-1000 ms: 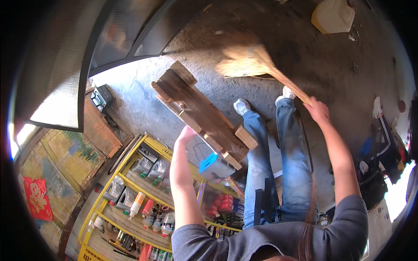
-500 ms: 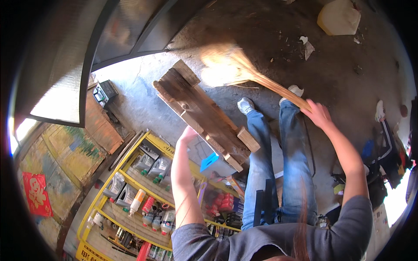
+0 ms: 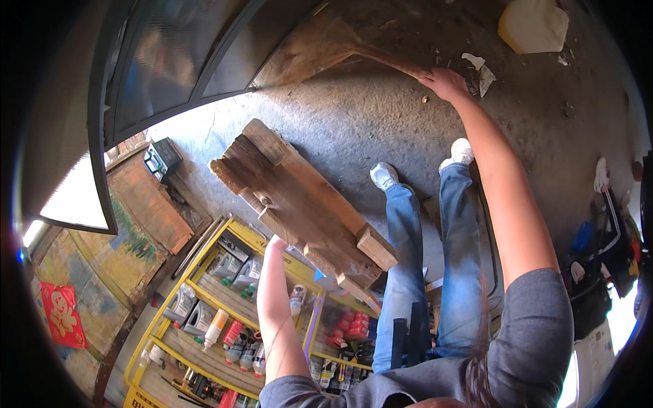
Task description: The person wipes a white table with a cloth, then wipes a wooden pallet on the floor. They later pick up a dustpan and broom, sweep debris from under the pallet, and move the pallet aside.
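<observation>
Plainly, the right hand [image 3: 445, 83] is clenched around the thin handle of a broom [image 3: 320, 44], arm stretched far forward, with the straw head blurred over the concrete floor [image 3: 381, 115] next to the dark metal door frame [image 3: 170, 102]. The broom looks light and easy to swing one-handed; its handle seems stiff, its bristles soft and splayed, so a grip well up the handle, as here, should give reach at some cost of pressure. The left hand [image 3: 275, 243] is raised against the underside of a wooden pallet [image 3: 299, 204] that stands tilted on edge; whether the fingers curl round a board or only press against it I cannot tell. That pallet appears heavy, rigid and rough, likely splintery, and best held by a thick cross block or a board edge. Below it stands a yellow rack [image 3: 204, 319] filled with bottles and cartons, close enough that a slipping pallet could land on them. Concrete underfoot is gritty and uneven, with paper scraps [image 3: 479, 68] and a pale canister [image 3: 534, 26] lying farther out. Bags and clothing [image 3: 605, 231] crowd the right side, leaving little room.
</observation>
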{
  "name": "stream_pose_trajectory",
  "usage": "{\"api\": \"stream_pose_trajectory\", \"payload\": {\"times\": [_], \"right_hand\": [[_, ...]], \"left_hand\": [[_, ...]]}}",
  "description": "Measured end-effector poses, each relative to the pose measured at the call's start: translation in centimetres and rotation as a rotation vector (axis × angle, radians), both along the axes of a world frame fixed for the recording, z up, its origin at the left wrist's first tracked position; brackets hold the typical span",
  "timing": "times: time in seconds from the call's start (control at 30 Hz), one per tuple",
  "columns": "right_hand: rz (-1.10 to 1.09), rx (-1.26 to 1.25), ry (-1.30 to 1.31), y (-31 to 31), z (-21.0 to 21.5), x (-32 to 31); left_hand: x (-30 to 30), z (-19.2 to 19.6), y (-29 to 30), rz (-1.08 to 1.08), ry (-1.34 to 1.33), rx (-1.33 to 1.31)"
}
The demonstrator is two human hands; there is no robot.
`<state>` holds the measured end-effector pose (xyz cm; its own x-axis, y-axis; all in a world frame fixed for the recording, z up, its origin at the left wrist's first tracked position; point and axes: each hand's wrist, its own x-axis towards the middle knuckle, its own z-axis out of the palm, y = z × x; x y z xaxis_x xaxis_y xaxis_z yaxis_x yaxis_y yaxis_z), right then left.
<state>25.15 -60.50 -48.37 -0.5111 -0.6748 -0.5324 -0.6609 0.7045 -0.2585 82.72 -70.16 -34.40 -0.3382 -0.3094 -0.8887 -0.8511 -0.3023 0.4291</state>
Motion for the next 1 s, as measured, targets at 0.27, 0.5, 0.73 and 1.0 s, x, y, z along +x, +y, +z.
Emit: {"api": "stream_pose_trajectory", "payload": {"times": [0.27, 0.5, 0.73, 1.0], "right_hand": [[-0.574, 0.155, -0.198, 19.9, 3.3, 5.8], [-0.462, 0.068, -0.095, 27.5, 17.0, 10.7], [-0.038, 0.074, -0.189, 15.8, 8.4, 4.4], [0.232, -0.056, -0.136, 1.7, -5.4, -1.3]], "left_hand": [[-0.6, -1.1, -0.4, -0.012, 0.04, 0.005], [-1.8, -2.4, 0.6, -0.011, 0.09, -0.003], [-2.2, -1.1, 1.0, 0.016, 0.078, -0.021], [-0.4, 2.7, 2.2, 0.063, -0.085, -0.043]]}}
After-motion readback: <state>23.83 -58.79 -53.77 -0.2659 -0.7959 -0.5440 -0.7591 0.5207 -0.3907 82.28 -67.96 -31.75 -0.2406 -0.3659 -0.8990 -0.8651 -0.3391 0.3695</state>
